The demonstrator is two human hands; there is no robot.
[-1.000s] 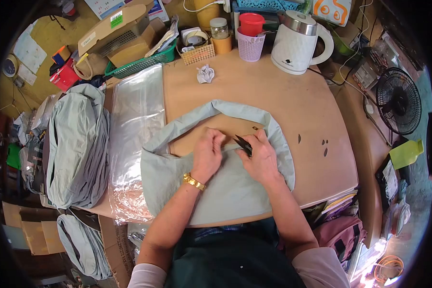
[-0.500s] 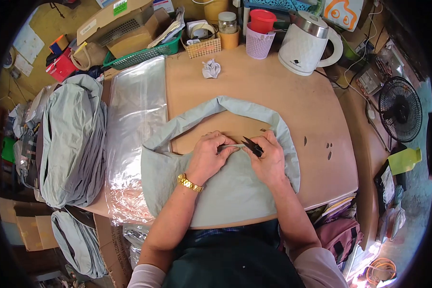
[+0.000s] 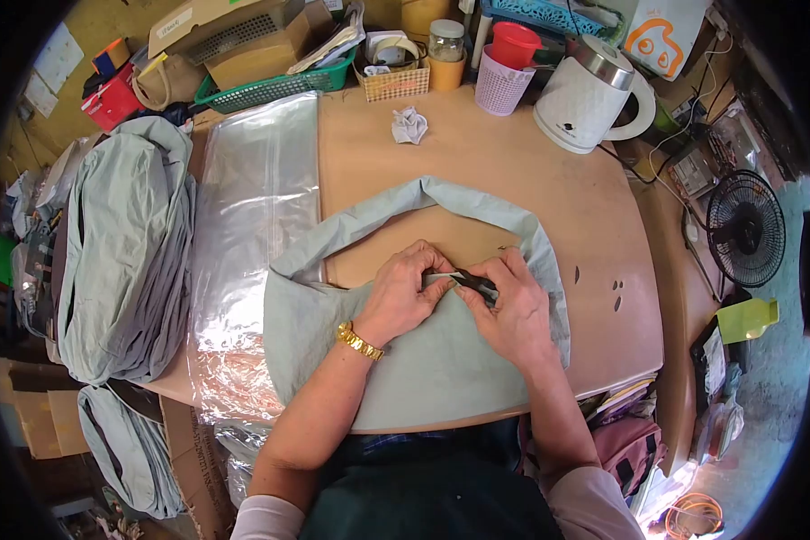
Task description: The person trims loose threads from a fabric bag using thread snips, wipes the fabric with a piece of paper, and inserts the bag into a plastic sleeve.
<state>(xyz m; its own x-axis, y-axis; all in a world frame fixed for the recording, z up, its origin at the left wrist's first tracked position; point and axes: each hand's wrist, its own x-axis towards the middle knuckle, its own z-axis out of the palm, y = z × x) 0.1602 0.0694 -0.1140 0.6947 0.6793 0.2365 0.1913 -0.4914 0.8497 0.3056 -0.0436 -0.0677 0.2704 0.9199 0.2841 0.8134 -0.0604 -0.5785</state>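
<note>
Since prev. frame, blk snips (image 3: 479,285) had moved in toward L hand (image 3: 403,295), at edge of grey cloth (image 3: 432,369), ctr of frame on worktop (image 3: 504,162). L hand pinched edge; R hand (image 3: 518,315) gripped snips. Step (judged): close work at edge; called for taut cloth, fingertips clear of blades. Kettle (image 3: 574,106) logo, upper R, illegible.

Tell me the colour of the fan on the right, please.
The fan is black, seen best in the head view.
</note>
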